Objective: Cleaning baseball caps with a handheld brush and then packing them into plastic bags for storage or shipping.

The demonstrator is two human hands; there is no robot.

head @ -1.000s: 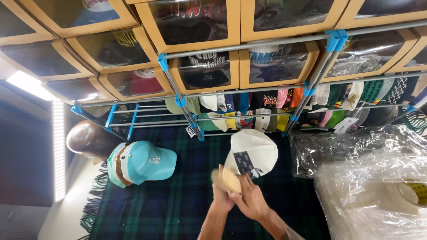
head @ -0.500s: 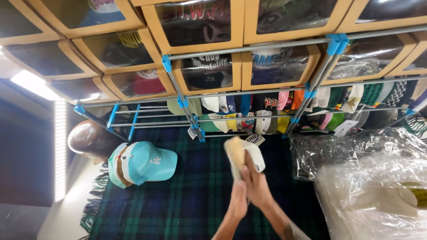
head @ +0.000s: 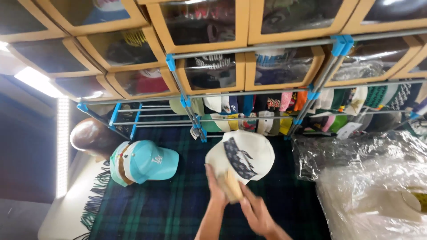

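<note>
From the head view we count two caps: the white cap (head: 242, 155), pinched at its tan brim by our left hand (head: 218, 186) and right hand (head: 258, 215), and one turquoise cap (head: 144, 162) lying well left on the plaid blanket (head: 178, 209), with open blanket between them; crinkled plastic bags (head: 369, 186) crowd the right.

A dark green and blue checked blanket (head: 147, 209) covers the floor, and its fringe hangs along the left edge. A light blue cap (head: 149, 161) lies on it, with a brown round head form (head: 91, 138) just beside it. Clear, crinkly plastic bags (head: 373, 178) rest on the right side.
</note>
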